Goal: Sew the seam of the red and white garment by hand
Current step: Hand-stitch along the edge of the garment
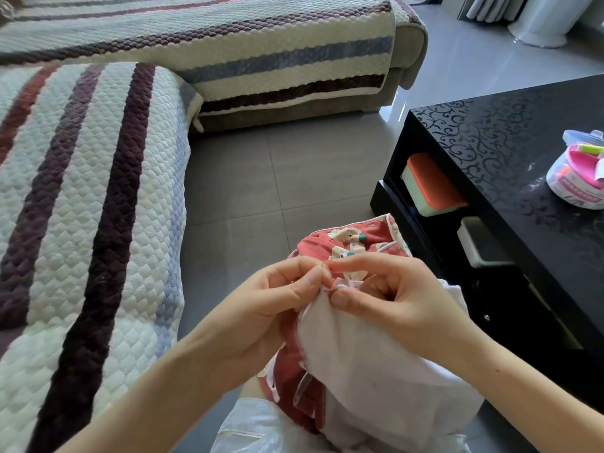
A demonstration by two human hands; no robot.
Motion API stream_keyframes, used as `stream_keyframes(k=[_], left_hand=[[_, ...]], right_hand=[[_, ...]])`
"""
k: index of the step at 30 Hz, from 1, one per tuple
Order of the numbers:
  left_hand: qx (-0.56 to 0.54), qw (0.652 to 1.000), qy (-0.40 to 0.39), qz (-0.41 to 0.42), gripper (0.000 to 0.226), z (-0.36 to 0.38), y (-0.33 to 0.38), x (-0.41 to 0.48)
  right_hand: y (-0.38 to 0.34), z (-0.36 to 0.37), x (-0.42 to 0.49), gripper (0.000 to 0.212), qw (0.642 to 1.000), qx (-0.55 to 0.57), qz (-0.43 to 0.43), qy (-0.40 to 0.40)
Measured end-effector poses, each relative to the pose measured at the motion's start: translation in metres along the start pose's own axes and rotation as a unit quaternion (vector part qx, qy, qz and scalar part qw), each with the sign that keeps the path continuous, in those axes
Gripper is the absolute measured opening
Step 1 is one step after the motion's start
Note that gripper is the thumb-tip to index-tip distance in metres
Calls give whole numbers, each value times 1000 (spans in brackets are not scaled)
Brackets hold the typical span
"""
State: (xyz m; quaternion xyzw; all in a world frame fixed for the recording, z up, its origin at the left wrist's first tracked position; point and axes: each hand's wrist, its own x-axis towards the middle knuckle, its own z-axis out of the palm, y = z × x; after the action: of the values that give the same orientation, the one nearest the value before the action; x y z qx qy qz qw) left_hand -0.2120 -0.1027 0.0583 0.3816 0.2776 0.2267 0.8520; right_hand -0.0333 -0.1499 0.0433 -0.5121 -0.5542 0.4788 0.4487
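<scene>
1. The person's left hand (277,299) is sitting at the lower centre of the frame. Its fingers (307,282) are curling in and pinching the edge of the red and white garment (359,354).
2. The right hand (398,299) is meeting it just to the right. Its thumb and forefinger are closing on the same seam edge, where red cloth is joining white, and its other fingers are curling loosely behind.
3. The fingertips of the two hands are almost touching at the seam. Whether a needle is lying between them is too small to tell.
4. The garment is lying bunched in the person's lap at the bottom centre. Its white side is facing up under the right hand, and a red bear-printed part is showing just above both hands.
5. A black bench (490,142) with a scroll pattern is filling the right side. It is carrying a clear tub (578,188) of pink items at the right edge of the frame.
6. On the shelf beneath the bench top, an orange-lidded box (431,184) is sitting just beside a white box (480,246).
7. A sofa (81,191) under a striped quilted cover is taking up the left and top of the frame. Grey tiled floor (261,174) is showing between it and the bench.
</scene>
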Motion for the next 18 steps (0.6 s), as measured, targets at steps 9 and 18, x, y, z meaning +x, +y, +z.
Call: stream_keyframes(k=[9,18], left_hand=[[18,998,56,24,18,8,10,5],[-122,989,-74,-29,18,0,9,16]], right_hand=[[-17,-12,3,31,997,31,36,-58],[-25,-14,8,14,967,162,174,-94]])
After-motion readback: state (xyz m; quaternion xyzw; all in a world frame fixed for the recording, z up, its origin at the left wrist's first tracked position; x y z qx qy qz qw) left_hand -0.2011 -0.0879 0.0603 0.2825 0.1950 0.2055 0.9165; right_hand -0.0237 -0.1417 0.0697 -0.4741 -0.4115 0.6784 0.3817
